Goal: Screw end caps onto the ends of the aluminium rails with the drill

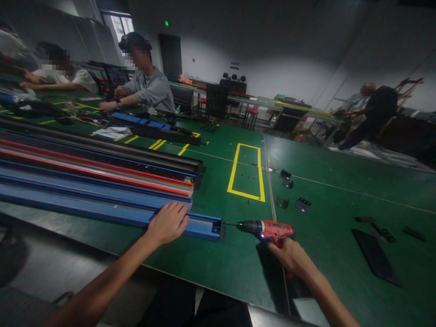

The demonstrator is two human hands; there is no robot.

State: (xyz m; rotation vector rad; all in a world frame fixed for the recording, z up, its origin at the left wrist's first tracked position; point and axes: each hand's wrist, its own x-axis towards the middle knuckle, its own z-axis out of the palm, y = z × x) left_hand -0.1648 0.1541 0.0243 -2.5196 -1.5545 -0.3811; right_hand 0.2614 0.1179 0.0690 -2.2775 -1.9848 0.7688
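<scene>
A long blue profile (129, 218) lies on the green table, its right end capped by a dark end piece (223, 230). My left hand (169, 223) grips the profile near that end, fingers wrapped over its top. My right hand (289, 255) is closed round the handle of a red and black power drill (275, 229). The drill lies level and points left, and its thin bit (230, 224) reaches the end piece; whether the tip touches a screw is too small to tell. A small light glows on the drill.
Red, blue and black profiles (95, 165) lie behind. Yellow tape (247, 196) marks a rectangle on the green table (321, 187). Black brackets (303, 205) and a dark flat plate (375, 254) lie to the right. A person in grey (152, 90) works across the table.
</scene>
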